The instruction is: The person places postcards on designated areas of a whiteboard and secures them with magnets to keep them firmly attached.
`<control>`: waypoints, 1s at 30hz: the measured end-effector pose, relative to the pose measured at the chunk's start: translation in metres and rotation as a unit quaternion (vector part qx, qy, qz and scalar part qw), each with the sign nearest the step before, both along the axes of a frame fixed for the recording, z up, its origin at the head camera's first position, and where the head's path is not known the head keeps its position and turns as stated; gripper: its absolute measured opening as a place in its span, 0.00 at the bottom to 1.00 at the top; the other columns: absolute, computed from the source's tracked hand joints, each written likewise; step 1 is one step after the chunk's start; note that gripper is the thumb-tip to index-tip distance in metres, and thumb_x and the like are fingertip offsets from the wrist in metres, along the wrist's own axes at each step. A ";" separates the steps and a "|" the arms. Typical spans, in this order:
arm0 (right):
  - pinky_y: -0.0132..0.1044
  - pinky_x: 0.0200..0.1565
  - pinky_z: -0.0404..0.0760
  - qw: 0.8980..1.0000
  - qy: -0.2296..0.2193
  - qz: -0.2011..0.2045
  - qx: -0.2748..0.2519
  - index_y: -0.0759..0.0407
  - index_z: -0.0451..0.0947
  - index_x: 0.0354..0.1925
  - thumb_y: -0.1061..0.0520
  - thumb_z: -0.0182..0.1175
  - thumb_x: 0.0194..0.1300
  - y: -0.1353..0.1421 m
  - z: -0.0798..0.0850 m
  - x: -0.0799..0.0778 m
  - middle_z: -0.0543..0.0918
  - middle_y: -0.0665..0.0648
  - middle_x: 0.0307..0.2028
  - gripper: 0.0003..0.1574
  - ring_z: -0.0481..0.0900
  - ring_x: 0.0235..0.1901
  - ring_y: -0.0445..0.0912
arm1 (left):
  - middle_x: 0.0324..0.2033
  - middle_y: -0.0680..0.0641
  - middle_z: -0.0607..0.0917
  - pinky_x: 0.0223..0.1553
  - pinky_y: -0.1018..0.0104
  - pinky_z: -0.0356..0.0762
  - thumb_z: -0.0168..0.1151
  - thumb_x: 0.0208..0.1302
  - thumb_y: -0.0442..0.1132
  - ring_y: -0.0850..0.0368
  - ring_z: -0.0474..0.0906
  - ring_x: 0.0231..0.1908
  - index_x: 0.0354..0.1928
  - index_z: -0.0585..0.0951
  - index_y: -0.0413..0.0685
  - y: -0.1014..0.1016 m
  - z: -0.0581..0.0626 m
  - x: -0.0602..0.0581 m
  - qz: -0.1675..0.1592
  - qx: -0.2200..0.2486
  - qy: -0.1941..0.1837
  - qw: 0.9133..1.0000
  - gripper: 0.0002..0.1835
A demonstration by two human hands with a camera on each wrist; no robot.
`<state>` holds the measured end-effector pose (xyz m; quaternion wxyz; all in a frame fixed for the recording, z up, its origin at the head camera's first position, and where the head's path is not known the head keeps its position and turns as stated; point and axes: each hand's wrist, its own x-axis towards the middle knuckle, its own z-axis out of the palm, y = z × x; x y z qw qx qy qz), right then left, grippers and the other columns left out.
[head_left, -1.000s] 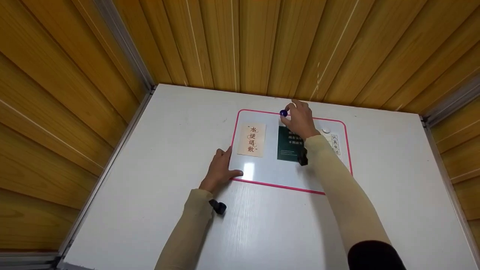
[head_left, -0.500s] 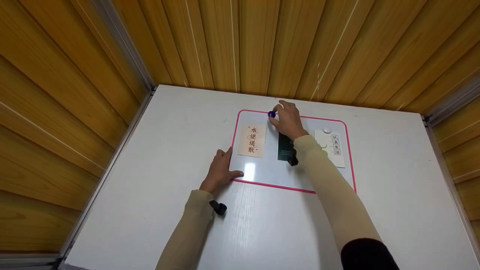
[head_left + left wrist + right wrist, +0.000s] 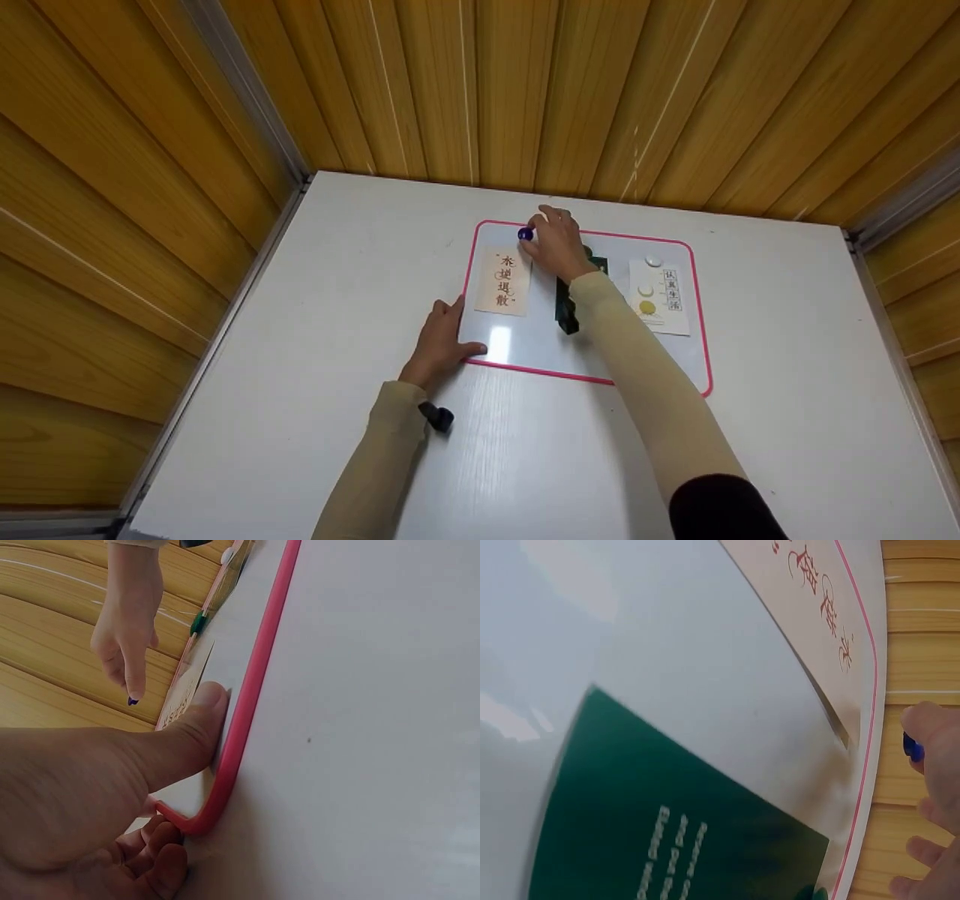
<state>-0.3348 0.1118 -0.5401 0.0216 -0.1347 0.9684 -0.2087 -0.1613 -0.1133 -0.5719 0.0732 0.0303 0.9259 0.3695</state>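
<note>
My right hand (image 3: 556, 244) pinches a round blue magnet (image 3: 525, 235) between thumb and finger, above the top left part of a pink-edged whiteboard (image 3: 540, 349). Just below the magnet lies a beige card (image 3: 502, 281) with red-brown characters. At the board's lower left corner, my left hand (image 3: 439, 345) grips the frame, thumb on top and fingers curled at the edge, as the left wrist view shows. A dark green card (image 3: 667, 765) sits mid-board, partly hidden by my right arm in the head view, with a green magnet (image 3: 198, 622) at its top edge.
A white card (image 3: 675, 322) with a yellow circle lies on the board's right side, a white round magnet (image 3: 653, 261) at its top. The board rests on a white table (image 3: 300, 337). Wood-panelled walls (image 3: 510, 90) stand behind and at both sides.
My right hand has moved left with the blue magnet, from above the green card to above the beige card. The white card has come into fuller view. My left hand stays put.
</note>
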 end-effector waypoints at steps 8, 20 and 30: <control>0.57 0.75 0.49 1.000 -0.002 0.012 0.000 0.57 0.79 0.59 0.43 0.63 0.73 -0.010 -0.005 0.002 0.59 0.61 0.77 0.26 0.53 0.76 0.60 | 0.49 0.44 0.71 0.51 0.56 0.71 0.83 0.51 0.48 0.51 0.67 0.45 0.81 0.57 0.49 0.000 -0.002 0.000 0.002 0.001 -0.001 1.000 0.59; 0.57 0.74 0.50 0.999 -0.010 0.027 0.023 0.58 0.79 0.62 0.44 0.63 0.73 -0.015 -0.014 0.001 0.59 0.62 0.77 0.27 0.53 0.75 0.61 | 0.49 0.43 0.71 0.51 0.56 0.70 0.83 0.51 0.48 0.51 0.67 0.45 0.81 0.58 0.46 0.000 -0.004 -0.001 -0.001 0.001 0.000 1.000 0.59; 0.57 0.74 0.50 0.999 -0.020 0.036 0.023 0.59 0.78 0.62 0.45 0.63 0.74 -0.019 -0.017 0.000 0.59 0.62 0.77 0.27 0.52 0.76 0.60 | 0.50 0.41 0.71 0.52 0.54 0.71 0.83 0.51 0.47 0.51 0.66 0.43 0.80 0.58 0.42 -0.002 -0.001 -0.001 -0.007 0.002 0.004 1.000 0.59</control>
